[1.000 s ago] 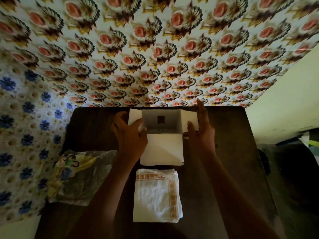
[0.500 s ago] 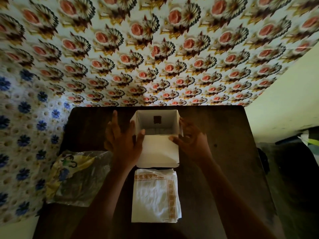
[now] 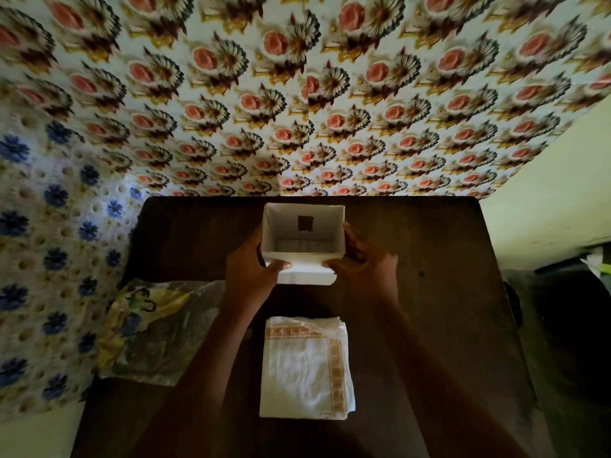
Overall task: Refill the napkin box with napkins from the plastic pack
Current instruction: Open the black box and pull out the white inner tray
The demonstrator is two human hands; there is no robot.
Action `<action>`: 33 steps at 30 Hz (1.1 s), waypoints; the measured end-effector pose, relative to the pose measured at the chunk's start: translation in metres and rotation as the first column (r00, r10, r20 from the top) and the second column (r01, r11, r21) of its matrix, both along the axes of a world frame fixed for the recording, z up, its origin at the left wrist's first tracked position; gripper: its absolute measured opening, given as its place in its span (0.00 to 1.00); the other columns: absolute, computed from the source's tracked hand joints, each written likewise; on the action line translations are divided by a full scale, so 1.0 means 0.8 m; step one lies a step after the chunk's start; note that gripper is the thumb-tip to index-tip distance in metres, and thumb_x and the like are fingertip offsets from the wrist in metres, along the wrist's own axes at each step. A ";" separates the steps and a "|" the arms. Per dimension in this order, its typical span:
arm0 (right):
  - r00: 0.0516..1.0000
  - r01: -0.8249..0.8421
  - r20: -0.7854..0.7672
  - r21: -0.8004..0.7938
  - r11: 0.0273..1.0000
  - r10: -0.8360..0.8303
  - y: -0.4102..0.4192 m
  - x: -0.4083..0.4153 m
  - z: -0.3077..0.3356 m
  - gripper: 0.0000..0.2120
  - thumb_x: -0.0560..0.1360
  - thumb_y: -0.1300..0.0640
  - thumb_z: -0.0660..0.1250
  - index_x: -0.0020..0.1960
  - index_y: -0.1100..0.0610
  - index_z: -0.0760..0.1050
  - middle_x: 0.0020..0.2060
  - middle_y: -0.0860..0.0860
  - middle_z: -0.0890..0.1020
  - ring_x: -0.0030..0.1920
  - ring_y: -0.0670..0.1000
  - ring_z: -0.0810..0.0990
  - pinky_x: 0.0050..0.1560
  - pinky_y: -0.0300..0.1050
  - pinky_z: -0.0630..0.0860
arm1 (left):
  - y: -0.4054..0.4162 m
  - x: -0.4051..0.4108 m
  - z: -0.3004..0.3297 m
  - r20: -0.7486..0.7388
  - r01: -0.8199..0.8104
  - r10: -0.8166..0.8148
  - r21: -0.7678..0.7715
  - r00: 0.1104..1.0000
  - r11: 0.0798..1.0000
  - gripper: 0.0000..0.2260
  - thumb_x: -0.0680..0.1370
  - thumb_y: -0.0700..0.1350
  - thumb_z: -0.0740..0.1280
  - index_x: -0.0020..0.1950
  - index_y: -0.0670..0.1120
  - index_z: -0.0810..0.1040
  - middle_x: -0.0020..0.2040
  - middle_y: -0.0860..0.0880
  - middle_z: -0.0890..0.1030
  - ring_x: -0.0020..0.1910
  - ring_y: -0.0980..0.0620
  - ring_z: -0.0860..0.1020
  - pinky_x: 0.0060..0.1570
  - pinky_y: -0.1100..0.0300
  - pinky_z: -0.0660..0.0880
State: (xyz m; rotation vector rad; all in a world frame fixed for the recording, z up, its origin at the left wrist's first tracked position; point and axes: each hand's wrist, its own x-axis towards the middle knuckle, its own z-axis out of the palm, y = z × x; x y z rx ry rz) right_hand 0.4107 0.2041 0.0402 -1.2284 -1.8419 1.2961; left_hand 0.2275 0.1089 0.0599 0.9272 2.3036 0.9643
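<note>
A white napkin box (image 3: 304,276) stands open-topped at the far middle of the dark table (image 3: 429,292); its inside looks empty, with a dark square hole in the far wall. My left hand (image 3: 251,276) grips its left side, thumb on the near wall. My right hand (image 3: 363,269) grips its right side, thumb also on the near wall. A stack of white napkins (image 3: 304,368) with an orange patterned border lies flat between my forearms, near the front. The crumpled clear plastic pack (image 3: 158,328) with yellow and blue print lies at the left.
The table stands against a wall papered with a pink-flower pattern (image 3: 297,94). A blue-flower surface (image 3: 43,259) lies to the left. Right of the table there is a pale floor or wall (image 3: 545,209) and dark clutter (image 3: 578,325).
The box's side flaps and near flap, spread out a second ago, have been folded up against the box. Both hands moved in and now clasp its sides.
</note>
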 end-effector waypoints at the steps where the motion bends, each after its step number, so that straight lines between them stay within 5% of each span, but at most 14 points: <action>1: 1.000 0.003 -0.005 -0.008 1.000 -0.003 -0.003 -0.005 -0.002 0.36 0.69 0.57 0.79 0.74 0.49 0.70 0.63 0.48 0.82 0.58 0.41 0.83 0.57 0.43 0.82 | -0.001 -0.004 0.003 0.002 -0.028 0.028 0.013 1.000 1.000 0.32 0.70 0.45 0.80 0.73 0.49 0.74 0.66 0.48 0.81 0.64 0.50 0.78 0.58 0.55 0.79; 9: 0.996 0.050 0.069 0.100 0.994 -0.057 -0.018 -0.013 -0.018 0.27 0.72 0.60 0.76 0.70 0.56 0.75 0.56 0.52 0.86 0.53 0.43 0.84 0.53 0.34 0.82 | -0.010 -0.019 -0.005 -0.027 0.007 -0.006 0.001 1.000 1.000 0.26 0.70 0.47 0.79 0.66 0.44 0.79 0.59 0.44 0.85 0.56 0.50 0.84 0.47 0.65 0.79; 14: 0.995 0.039 0.091 0.030 0.999 -0.041 -0.019 -0.008 -0.017 0.29 0.71 0.56 0.77 0.71 0.54 0.73 0.60 0.52 0.84 0.56 0.46 0.84 0.55 0.47 0.84 | -0.017 -0.017 -0.003 -0.067 0.047 -0.048 -0.012 0.997 0.999 0.27 0.72 0.49 0.78 0.68 0.45 0.77 0.62 0.45 0.83 0.58 0.53 0.80 0.44 0.76 0.69; 17: 0.995 0.064 0.074 -0.014 0.998 -0.063 -0.026 0.000 -0.009 0.33 0.69 0.52 0.78 0.72 0.51 0.72 0.64 0.47 0.80 0.60 0.42 0.80 0.54 0.32 0.80 | -0.029 -0.013 -0.005 -0.028 0.039 -0.038 0.025 0.999 0.999 0.35 0.70 0.52 0.79 0.74 0.45 0.71 0.68 0.45 0.79 0.64 0.54 0.75 0.57 0.59 0.79; 19: 0.992 0.104 0.073 0.017 0.994 -0.105 -0.034 0.009 -0.002 0.35 0.69 0.49 0.78 0.72 0.51 0.71 0.67 0.47 0.79 0.62 0.42 0.79 0.54 0.29 0.77 | -0.041 -0.013 -0.009 0.068 -0.024 0.022 0.025 0.997 0.999 0.39 0.71 0.53 0.78 0.78 0.45 0.66 0.74 0.44 0.73 0.71 0.47 0.74 0.65 0.50 0.77; 24: 0.980 0.191 0.038 0.120 0.974 -0.197 -0.067 0.030 0.007 0.36 0.71 0.36 0.71 0.75 0.46 0.66 0.71 0.50 0.76 0.68 0.49 0.78 0.63 0.52 0.80 | -0.077 0.005 -0.008 0.154 -0.129 0.114 0.091 0.982 0.987 0.29 0.81 0.57 0.64 0.80 0.49 0.63 0.77 0.45 0.70 0.75 0.47 0.70 0.65 0.56 0.72; 27: 0.965 0.253 0.045 0.105 0.962 -0.259 -0.096 0.040 0.002 0.32 0.75 0.43 0.71 0.76 0.47 0.65 0.70 0.52 0.77 0.69 0.49 0.77 0.64 0.54 0.79 | -0.109 0.024 -0.017 0.112 -0.208 0.202 0.044 0.973 0.977 0.28 0.82 0.61 0.55 0.77 0.47 0.66 0.73 0.43 0.74 0.71 0.44 0.74 0.68 0.47 0.73; 29: 0.958 0.277 0.063 0.039 0.960 -0.279 -0.113 0.046 -0.007 0.32 0.74 0.46 0.73 0.75 0.51 0.68 0.68 0.52 0.78 0.66 0.48 0.79 0.62 0.52 0.80 | -0.127 0.038 -0.030 0.136 -0.239 0.239 -0.012 0.962 0.971 0.25 0.83 0.59 0.56 0.74 0.45 0.70 0.69 0.43 0.77 0.67 0.43 0.77 0.65 0.44 0.76; 33: 0.965 0.213 0.169 -0.051 0.976 -0.202 -0.141 0.059 -0.050 0.25 0.73 0.50 0.75 0.68 0.49 0.73 0.60 0.52 0.83 0.56 0.50 0.84 0.54 0.55 0.84 | -0.155 0.060 -0.074 0.178 -0.177 0.231 -0.276 0.956 0.945 0.26 0.82 0.56 0.64 0.75 0.43 0.69 0.65 0.39 0.80 0.61 0.41 0.81 0.54 0.53 0.78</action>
